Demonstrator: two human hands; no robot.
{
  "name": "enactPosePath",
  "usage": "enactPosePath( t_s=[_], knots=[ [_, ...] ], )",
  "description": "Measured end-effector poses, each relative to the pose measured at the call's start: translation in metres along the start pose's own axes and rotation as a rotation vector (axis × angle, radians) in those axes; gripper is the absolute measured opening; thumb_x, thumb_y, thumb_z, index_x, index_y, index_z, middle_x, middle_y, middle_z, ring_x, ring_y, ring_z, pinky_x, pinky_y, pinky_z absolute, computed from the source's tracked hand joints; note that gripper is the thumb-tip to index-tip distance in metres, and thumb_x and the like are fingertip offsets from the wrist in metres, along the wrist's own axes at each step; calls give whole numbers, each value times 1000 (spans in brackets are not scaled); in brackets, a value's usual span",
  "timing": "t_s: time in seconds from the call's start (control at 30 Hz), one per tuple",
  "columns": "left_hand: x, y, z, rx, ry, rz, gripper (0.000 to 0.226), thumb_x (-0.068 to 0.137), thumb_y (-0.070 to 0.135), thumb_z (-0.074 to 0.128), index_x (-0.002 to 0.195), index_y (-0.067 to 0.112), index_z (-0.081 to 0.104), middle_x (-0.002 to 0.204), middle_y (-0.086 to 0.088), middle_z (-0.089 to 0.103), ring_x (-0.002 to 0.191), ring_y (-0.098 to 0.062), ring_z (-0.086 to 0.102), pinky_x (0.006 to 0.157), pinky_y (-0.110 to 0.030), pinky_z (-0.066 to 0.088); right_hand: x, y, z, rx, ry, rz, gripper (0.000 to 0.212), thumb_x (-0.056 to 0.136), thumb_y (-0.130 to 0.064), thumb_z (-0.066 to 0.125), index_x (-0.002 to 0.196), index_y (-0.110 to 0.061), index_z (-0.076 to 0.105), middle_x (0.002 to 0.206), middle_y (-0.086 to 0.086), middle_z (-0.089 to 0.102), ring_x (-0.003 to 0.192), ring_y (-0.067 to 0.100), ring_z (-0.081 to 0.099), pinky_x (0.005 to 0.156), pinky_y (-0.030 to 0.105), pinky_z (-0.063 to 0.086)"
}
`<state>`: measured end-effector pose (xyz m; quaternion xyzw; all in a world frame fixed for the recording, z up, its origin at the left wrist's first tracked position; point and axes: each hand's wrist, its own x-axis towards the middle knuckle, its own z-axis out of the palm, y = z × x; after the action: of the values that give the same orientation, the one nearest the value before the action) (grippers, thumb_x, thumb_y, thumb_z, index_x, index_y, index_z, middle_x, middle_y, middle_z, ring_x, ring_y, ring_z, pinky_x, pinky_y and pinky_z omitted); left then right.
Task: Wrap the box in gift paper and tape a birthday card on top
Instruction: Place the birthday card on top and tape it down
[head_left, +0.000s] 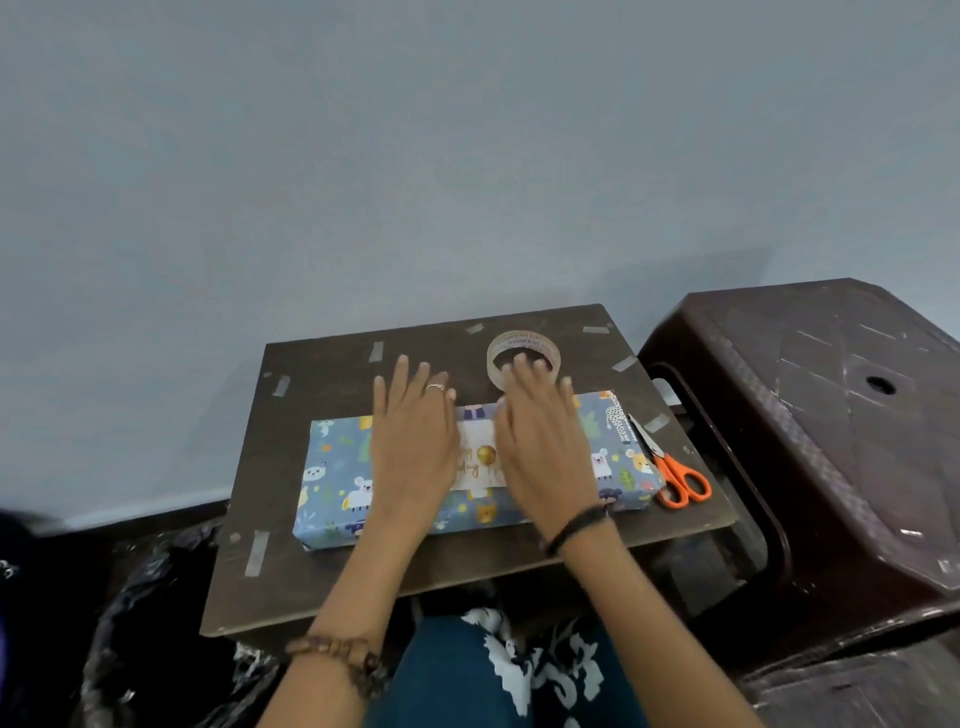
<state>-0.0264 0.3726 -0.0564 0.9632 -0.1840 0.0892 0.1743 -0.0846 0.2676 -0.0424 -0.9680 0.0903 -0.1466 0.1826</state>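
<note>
Flat hands (415, 441) (545, 447) on rectangular card (480, 460), glossy paper-wrapped box (337, 483).

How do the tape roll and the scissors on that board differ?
The tape roll is a pale, see-through ring; the scissors are long, with orange handles and metal blades. The tape roll lies behind the wrapped box, partly hidden by fingers; the scissors lie to its right, fully visible. Both rest on the brown board.

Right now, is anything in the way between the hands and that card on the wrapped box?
Nothing visible. The left hand and right hand lie flat, open, on the wrapped box, either side of the card. Tape roll and scissors sit aside.
</note>
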Motion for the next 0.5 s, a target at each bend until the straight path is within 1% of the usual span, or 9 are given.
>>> enactPosePath(
  t_s=[0.07, 0.1, 0.2, 0.23, 0.3, 0.33, 0.37, 0.43, 0.5],
  knots=[
    [-6, -12, -4, 22, -99, -1, 46, 103, 27, 18, 147, 18, 24, 156, -2, 15, 145, -16, -1, 116, -35, -5, -21, -18, 0, 35, -117, -63, 83, 78, -40, -9, 145, -6, 26, 155, 8, 21, 145, 20, 10, 112, 32, -10],
    [-13, -19, -3, 57, -156, -3, 48, 102, 32, 12, 148, 21, 16, 157, 0, 8, 145, -15, -5, 116, -37, -5, -31, -22, 6, 19, -162, -61, 84, 77, -42, -9, 146, -8, 25, 155, 6, 20, 145, 19, 10, 112, 33, -11],
    [-46, -34, -15, 130, -156, 41, 66, 88, 45, -9, 149, 28, 8, 157, 3, 6, 145, -15, -2, 116, -40, -1, -62, -41, 7, -103, -148, -53, 73, 85, -41, 6, 139, -8, 41, 147, 6, 39, 137, 22, 33, 112, 47, 11],
    [-48, -34, -10, 117, -140, 34, 61, 92, 44, -5, 149, 27, 10, 157, 2, 8, 145, -15, -1, 116, -40, -1, -64, -37, 9, -129, -189, -35, 75, 84, -43, 2, 141, -9, 37, 149, 6, 35, 139, 22, 31, 113, 48, 12],
    [-42, -32, -7, 106, -168, 7, 49, 101, 35, 12, 149, 27, 11, 157, 3, 7, 145, -15, -1, 116, -40, -2, -58, -26, 9, -131, -265, -4, 80, 80, -45, -10, 149, -12, 13, 157, 2, 13, 145, 18, 9, 116, 44, 0],
    [-37, -31, -5, 109, -175, 9, 48, 102, 33, 15, 149, 26, 11, 158, 2, 7, 145, -15, -2, 116, -40, -2, -51, -20, 5, -115, -288, 25, 72, 86, -44, -7, 149, -13, 8, 158, 1, 7, 145, 17, 3, 117, 43, -2],
    [-33, -30, -4, 101, -176, 10, 48, 102, 32, 18, 149, 25, 12, 158, 2, 6, 145, -15, -2, 116, -40, -2, -45, -14, 1, -103, -309, 44, 60, 94, -38, 2, 149, -14, 8, 158, 1, 5, 145, 17, 2, 117, 44, -2],
    [-33, -34, -7, 29, -149, -28, 50, 101, 33, 24, 149, 20, 15, 158, -1, 5, 145, -16, -4, 116, -41, -3, -42, -1, -6, -149, -301, 33, 50, 98, -26, 16, 146, -13, 19, 157, 5, 10, 145, 22, 3, 116, 48, 7],
    [-43, -40, -16, -49, -33, -133, 55, 99, 32, 36, 148, 15, 18, 158, -6, 4, 145, -19, -6, 115, -41, -4, -47, 19, -15, -217, -210, 107, 55, 95, -34, 9, 143, -12, 25, 154, 12, 16, 144, 27, 7, 115, 49, 13]
  ],
)
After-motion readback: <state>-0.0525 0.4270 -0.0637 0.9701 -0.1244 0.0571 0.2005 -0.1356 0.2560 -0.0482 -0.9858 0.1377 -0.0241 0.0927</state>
